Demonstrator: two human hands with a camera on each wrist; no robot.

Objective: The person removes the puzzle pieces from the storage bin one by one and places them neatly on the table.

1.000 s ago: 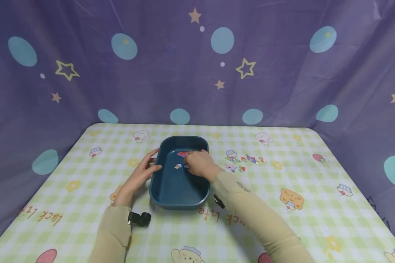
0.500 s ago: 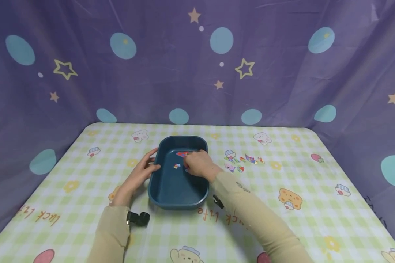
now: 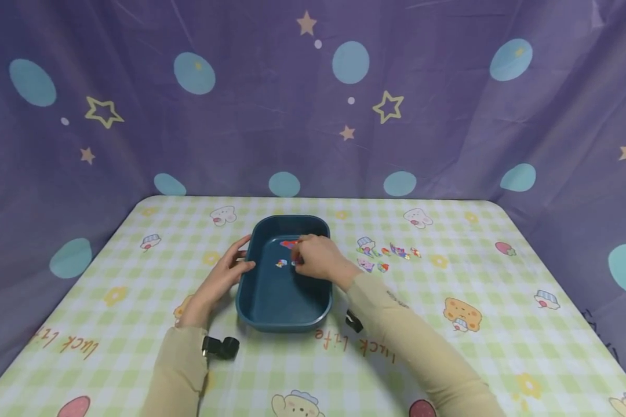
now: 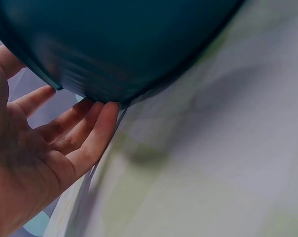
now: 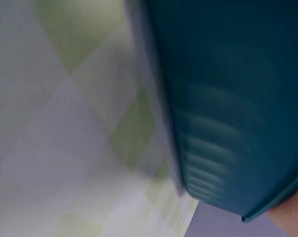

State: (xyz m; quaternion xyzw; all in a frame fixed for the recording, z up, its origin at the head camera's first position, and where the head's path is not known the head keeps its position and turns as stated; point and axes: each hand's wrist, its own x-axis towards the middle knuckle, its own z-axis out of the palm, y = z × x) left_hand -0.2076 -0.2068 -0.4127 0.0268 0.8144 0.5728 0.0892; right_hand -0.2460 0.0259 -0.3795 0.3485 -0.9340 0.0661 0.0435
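With three small stickers (image 3: 288,255) in the blue tray (image 3: 271,301) at the right hand (image 3: 315,259)'s curled fingers and six on the counter (image 3: 501,289) beyond, the left hand (image 3: 224,278)'s straight fingers steadied the tray.

- Tray (image 3: 271,301): dark teal plastic, smooth, soft satin sheen; faint ridging on its outer wall in the wrist views.
- Table cover (image 3: 501,278) under the tray: checked, printed, smooth, slightly glossy, looks like oilcloth or vinyl.
- Backdrop (image 3: 448,116) behind the tray: purple printed cloth, matt, creased.
- Sleeves (image 3: 422,353) near the tray: beige knit cloth, matt.
- Small pieces (image 3: 388,253) right of the tray: colourful, glossy; material cannot be told.
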